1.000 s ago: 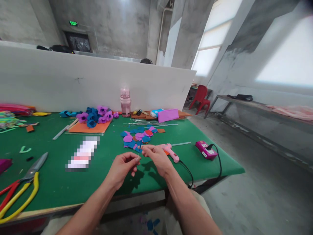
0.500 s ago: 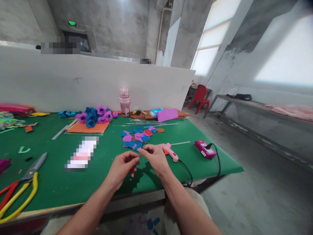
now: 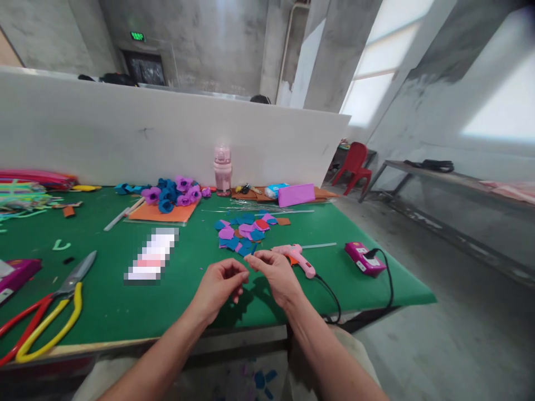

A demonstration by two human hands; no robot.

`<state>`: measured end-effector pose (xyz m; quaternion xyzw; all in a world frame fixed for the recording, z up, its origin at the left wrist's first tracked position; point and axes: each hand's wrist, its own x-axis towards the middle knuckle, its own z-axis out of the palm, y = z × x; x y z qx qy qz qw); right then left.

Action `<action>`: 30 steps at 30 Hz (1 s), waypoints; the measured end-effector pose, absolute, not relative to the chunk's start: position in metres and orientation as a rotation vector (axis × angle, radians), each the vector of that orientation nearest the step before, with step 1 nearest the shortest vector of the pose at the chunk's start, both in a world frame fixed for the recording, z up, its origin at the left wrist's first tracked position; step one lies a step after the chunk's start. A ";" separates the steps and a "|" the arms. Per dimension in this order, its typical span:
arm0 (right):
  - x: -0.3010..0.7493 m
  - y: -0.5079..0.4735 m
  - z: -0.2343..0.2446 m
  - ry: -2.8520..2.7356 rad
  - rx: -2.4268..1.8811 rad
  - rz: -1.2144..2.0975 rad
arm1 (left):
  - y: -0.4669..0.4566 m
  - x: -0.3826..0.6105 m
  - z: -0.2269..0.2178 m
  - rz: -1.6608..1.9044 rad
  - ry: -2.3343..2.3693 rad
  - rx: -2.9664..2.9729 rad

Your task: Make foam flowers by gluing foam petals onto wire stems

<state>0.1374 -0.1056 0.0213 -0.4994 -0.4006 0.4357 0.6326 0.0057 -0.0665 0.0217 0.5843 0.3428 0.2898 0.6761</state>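
Observation:
Both my hands hover close together over the front of the green table [image 3: 125,312]. My left hand [image 3: 219,289] is curled, thumb and forefinger pinched. My right hand [image 3: 278,275] is closed too, its fingertips meeting the left pinch. Whatever sits between the fingers is too small to name. Just beyond them lies a pile of blue, purple and red cut petals [image 3: 246,228]. A pink glue gun [image 3: 295,257] rests right of my right hand, its black cord running off the table's edge.
Red and yellow shears [image 3: 54,312] lie front left. Finished blue and purple flowers [image 3: 173,195] sit on an orange sheet [image 3: 161,214]. A pink bottle [image 3: 223,170], thin wires [image 3: 251,210], a pink pouch [image 3: 296,195] and a pink box [image 3: 363,260] are further back and right. A white partition [image 3: 125,139] backs the table.
The view has shifted slightly, so everything sits a bit further right. My right fingertips have closed in on the left pinch; the thin wire seen earlier between the hands no longer shows.

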 end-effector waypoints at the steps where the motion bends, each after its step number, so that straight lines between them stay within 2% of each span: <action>1: 0.137 -0.106 0.021 -0.910 -1.143 0.995 | -0.066 0.005 0.021 0.646 0.772 1.329; 11: 0.131 -0.113 0.019 -0.984 -1.142 1.077 | -0.066 -0.009 0.032 0.691 0.798 1.701; 18: 0.127 -0.119 0.026 -1.234 -1.283 0.915 | 0.008 -0.012 0.054 0.771 0.809 1.869; 23: 0.114 -0.127 0.032 -1.536 -1.340 0.707 | 0.084 0.025 0.039 0.817 1.126 2.020; 25: 0.110 -0.129 0.029 -1.630 -1.358 0.672 | 0.106 0.044 0.029 0.708 1.331 1.964; 30: 0.106 -0.129 0.019 -1.767 -1.333 0.648 | 0.138 0.085 0.010 0.560 1.451 1.945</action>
